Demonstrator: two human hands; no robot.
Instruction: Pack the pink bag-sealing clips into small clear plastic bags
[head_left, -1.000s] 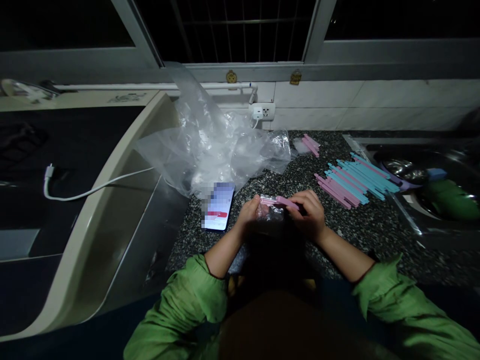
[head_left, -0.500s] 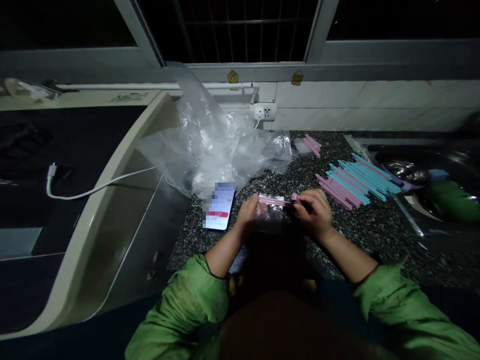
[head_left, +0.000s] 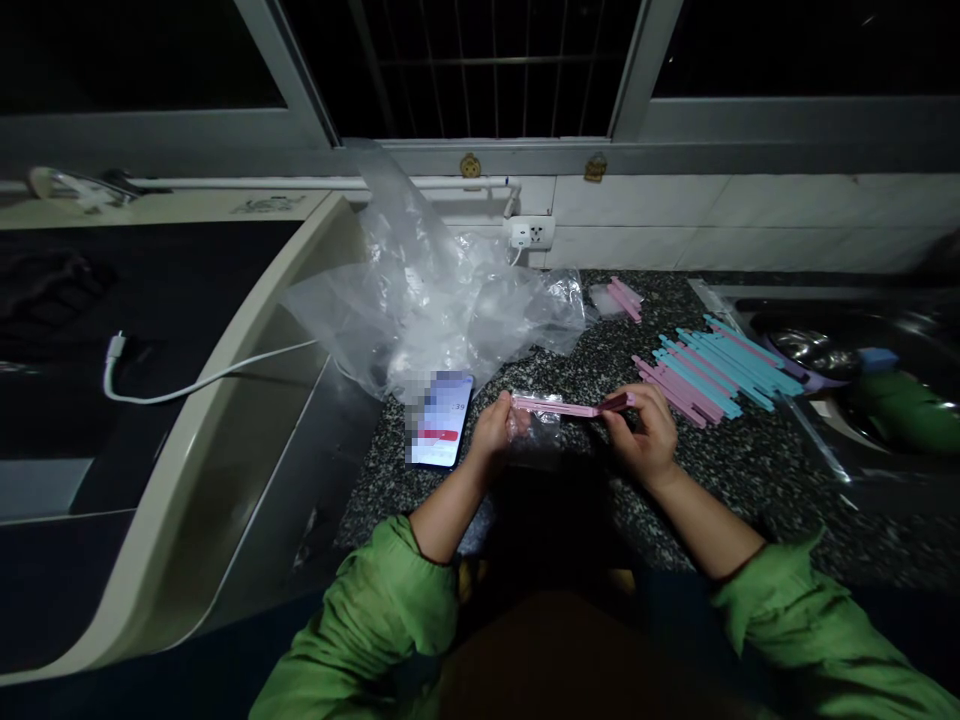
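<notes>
My left hand (head_left: 491,438) is closed on the left end of a small clear plastic bag (head_left: 541,440). Slim pink strips (head_left: 555,406) lie along the bag's top edge, their right ends sticking out. Between the thumb and fingers of my right hand (head_left: 646,435) is a pink strip (head_left: 616,402), darker on the side I see, slanting up from the ends of the others. To the right, a spread of loose pink and blue strips (head_left: 720,365) rests on the speckled counter (head_left: 592,372). Just left of my left hand lies a lit phone (head_left: 448,420).
A large crumpled clear plastic bag (head_left: 439,300) covers the back left of the counter. Near the wall lies a small packet with pink strips (head_left: 624,299). A sink (head_left: 750,298) holding a metal bowl is at right. A white cable (head_left: 195,382) crosses at left.
My right hand has moved slightly right. The strip end in it now slants up, with more of its dark side showing, and more of the pink strips shows between my hands.
</notes>
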